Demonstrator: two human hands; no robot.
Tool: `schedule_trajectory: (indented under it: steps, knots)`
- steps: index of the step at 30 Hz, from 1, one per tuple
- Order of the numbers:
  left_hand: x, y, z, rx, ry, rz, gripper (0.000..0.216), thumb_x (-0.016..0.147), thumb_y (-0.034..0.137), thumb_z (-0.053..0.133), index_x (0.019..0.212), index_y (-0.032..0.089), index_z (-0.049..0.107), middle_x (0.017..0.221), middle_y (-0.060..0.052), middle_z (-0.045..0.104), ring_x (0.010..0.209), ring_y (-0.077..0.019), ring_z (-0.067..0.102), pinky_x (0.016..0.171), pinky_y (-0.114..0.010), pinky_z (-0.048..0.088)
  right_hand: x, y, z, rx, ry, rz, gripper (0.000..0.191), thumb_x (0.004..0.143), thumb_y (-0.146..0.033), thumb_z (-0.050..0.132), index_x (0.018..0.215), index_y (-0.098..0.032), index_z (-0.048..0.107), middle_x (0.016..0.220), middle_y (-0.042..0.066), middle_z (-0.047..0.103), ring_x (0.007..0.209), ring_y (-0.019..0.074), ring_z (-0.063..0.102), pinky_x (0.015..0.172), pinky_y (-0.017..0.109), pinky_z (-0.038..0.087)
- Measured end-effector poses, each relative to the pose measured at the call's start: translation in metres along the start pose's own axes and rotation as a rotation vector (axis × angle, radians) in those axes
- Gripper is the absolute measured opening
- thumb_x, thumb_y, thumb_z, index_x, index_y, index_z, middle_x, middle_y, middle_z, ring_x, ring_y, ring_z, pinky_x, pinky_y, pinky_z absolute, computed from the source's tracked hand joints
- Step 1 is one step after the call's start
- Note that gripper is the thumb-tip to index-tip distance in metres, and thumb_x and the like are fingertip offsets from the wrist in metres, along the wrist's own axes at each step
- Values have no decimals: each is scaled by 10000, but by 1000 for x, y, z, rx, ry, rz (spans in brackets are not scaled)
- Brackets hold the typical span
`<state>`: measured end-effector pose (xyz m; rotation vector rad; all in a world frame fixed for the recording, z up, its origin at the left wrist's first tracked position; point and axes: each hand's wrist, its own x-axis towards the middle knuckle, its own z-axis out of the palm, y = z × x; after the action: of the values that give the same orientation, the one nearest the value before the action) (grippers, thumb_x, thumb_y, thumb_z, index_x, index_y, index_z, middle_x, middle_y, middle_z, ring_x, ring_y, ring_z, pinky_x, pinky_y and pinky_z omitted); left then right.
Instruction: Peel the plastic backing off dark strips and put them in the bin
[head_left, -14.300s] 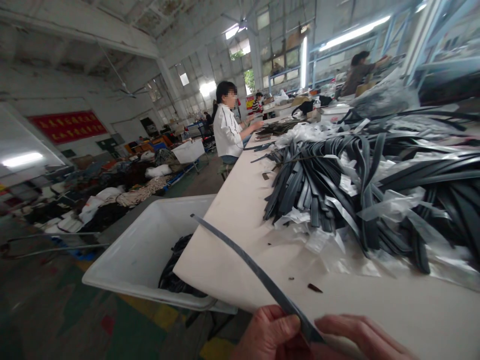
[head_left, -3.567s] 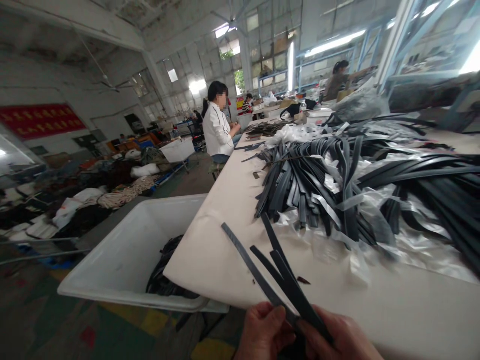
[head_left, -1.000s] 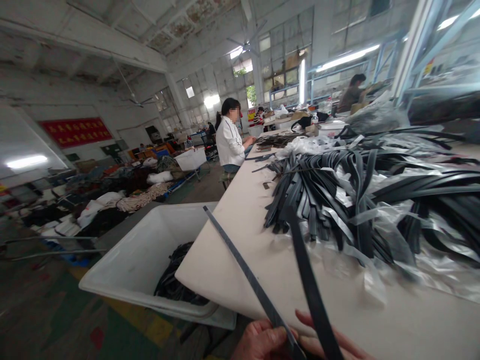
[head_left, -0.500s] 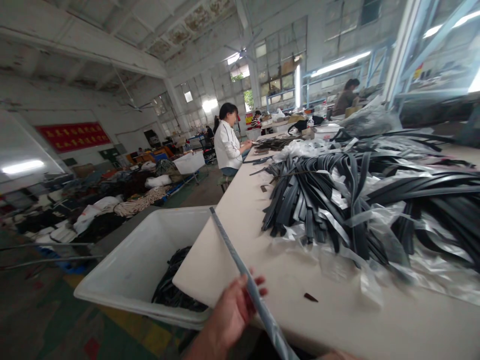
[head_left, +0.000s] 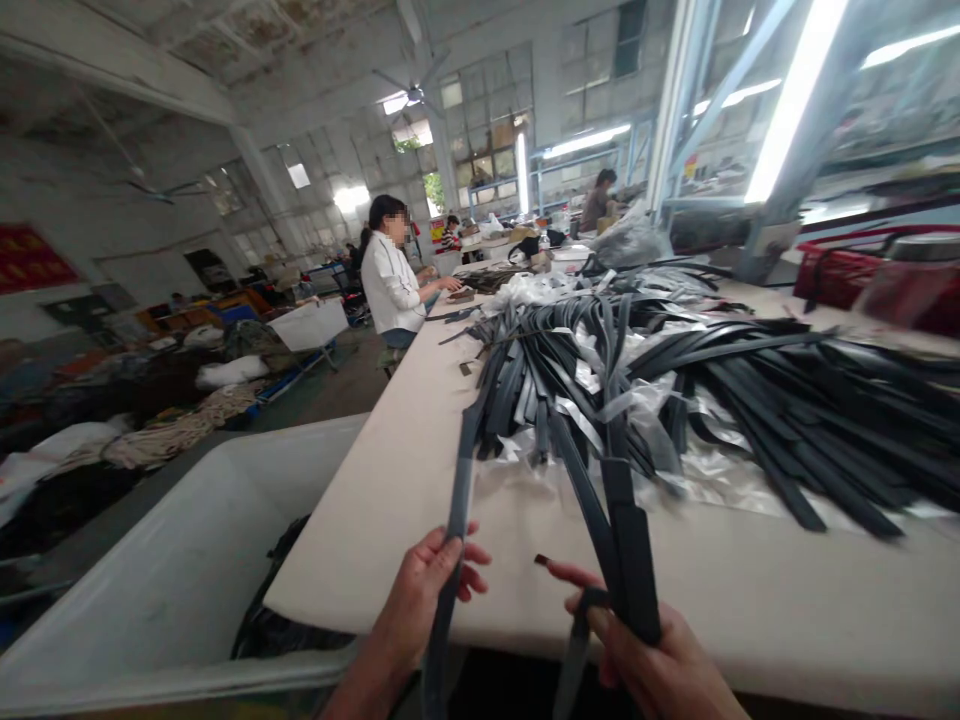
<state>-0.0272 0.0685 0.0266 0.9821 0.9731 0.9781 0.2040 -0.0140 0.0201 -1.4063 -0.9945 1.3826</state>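
My left hand [head_left: 412, 605] is closed on a long dark strap [head_left: 460, 480], pinched between thumb and fingers. The strap stands nearly upright, its lower end running down out of view. At the table's near edge my right hand [head_left: 660, 655] grips several dark straps [head_left: 634, 560], one of them looped around by the thumb. Its index finger points left, beside a small brown scrap [head_left: 541, 560] on the table. Beyond both hands lies a big pile of dark straps [head_left: 787, 410], mixed with clear plastic wrapping [head_left: 652, 410].
The pale table [head_left: 360, 530] stretches away ahead. A white bin [head_left: 187, 530] with dark material inside stands at its left side. Farther up the table sits a co-worker in a white jacket [head_left: 388, 285]. A red basket [head_left: 840, 265] rests at the right.
The view has turned to the right. My right hand, barely visible before, has come into view with straps in it. The strap in my left hand is now more upright.
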Motion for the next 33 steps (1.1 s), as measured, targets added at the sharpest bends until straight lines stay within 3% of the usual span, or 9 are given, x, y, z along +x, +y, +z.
schedule_trajectory:
  steps: [5, 12, 15, 19, 21, 24, 26, 30, 33]
  knots:
    - [-26, -40, 27, 159, -397, -150, 428, 865, 515, 586, 1072, 152, 681, 867, -80, 716, 677, -151, 646, 605, -246, 418, 15, -30, -5, 112, 82, -79, 580, 690, -610, 719, 1056, -162, 749, 726, 71, 725, 385, 49, 462, 322, 136, 282]
    - [-30, -34, 28, 246, -478, -221, 455, 866, 574, 543, 969, 155, 685, 772, -58, 679, 658, -154, 614, 620, -258, 410, 5, -38, -12, 164, -11, -197, 372, 770, -523, 714, 884, -177, 787, 1158, 154, 708, 428, 29, 481, 306, 117, 303]
    - [-35, -25, 32, 294, -472, -169, 474, 872, 581, 519, 975, 151, 688, 821, -79, 678, 719, -180, 617, 671, -277, 435, -1, -43, -11, 142, 11, -204, 338, 786, -499, 711, 887, -188, 794, 1095, 139, 737, 434, 40, 463, 304, 119, 309]
    - [-38, -12, 50, 436, -380, 150, 559, 803, 579, 610, 1193, 179, 631, 961, -87, 690, 852, -234, 604, 771, -295, 450, -4, -42, 1, 80, 47, -229, 335, 794, -498, 698, 906, -197, 795, 927, 88, 767, 405, 47, 414, 303, 147, 319]
    - [-37, -9, 62, 487, -316, 225, 464, 829, 535, 601, 1122, 180, 659, 906, -73, 703, 803, -223, 605, 741, -282, 448, -5, -37, 9, 61, 32, -260, 329, 822, -476, 679, 940, -189, 786, 856, 70, 752, 459, 74, 466, 378, 175, 407]
    - [-37, -13, 74, 536, -289, 231, 357, 934, 453, 455, 896, 178, 679, 778, -65, 694, 710, -196, 609, 680, -270, 438, -9, -30, 15, 102, -17, -266, 346, 848, -469, 658, 983, -170, 769, 710, 41, 690, 543, 115, 532, 516, 234, 485]
    - [-39, -20, 74, 579, -315, 249, 373, 950, 442, 418, 861, 186, 674, 779, -76, 696, 724, -202, 627, 698, -275, 439, -13, -30, 15, 161, -20, -213, 405, 834, -518, 653, 976, -155, 767, 576, 10, 611, 486, 111, 503, 462, 225, 435]
    - [-46, -39, 59, 678, -345, 249, 419, 943, 492, 401, 837, 212, 693, 769, -86, 701, 718, -214, 641, 706, -291, 430, -17, -42, 7, 174, 150, -144, 504, 756, -607, 689, 922, -141, 780, 464, -49, 451, 366, 49, 318, 350, 180, 220]
    - [-51, -45, 46, 736, -353, 212, 465, 926, 548, 396, 798, 226, 705, 754, -92, 699, 710, -223, 632, 691, -303, 423, -18, -49, -2, 199, 249, -161, 495, 697, -603, 746, 895, -151, 787, 479, -25, 510, 369, 50, 313, 332, 187, 233]
